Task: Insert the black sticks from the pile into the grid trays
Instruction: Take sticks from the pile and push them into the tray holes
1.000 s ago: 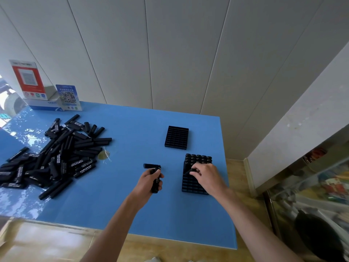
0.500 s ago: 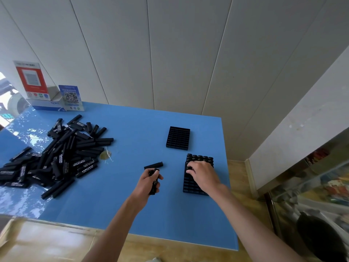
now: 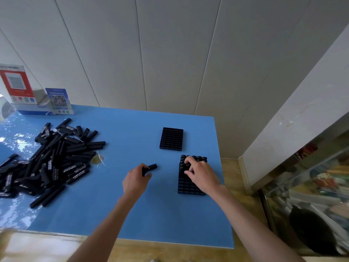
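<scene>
A big pile of black sticks (image 3: 51, 161) lies on the left of the blue table top (image 3: 120, 214). The near grid tray (image 3: 188, 187) holds upright sticks in its far rows. My right hand (image 3: 202, 173) rests on this tray, its fingertips on the tops of the inserted sticks. Left of the tray, my left hand (image 3: 136, 178) grips a black stick (image 3: 145, 170) close to the table. One loose black stick (image 3: 153, 166) lies right beside those fingers. A second grid tray (image 3: 171, 138), with no sticks in it, sits farther back.
Two QR-code signs (image 3: 59, 101) and a white box (image 3: 32, 108) stand at the back left by the wall. A small scrap of clear wrapper (image 3: 98, 159) lies beside the pile. The table's right edge runs just past the near tray; a cluttered shelf (image 3: 311, 186) is to the right.
My left hand moved forward with its stick until it reached the loose stick. My right hand shifted toward the tray's far rows and now presses on the stick tops.
</scene>
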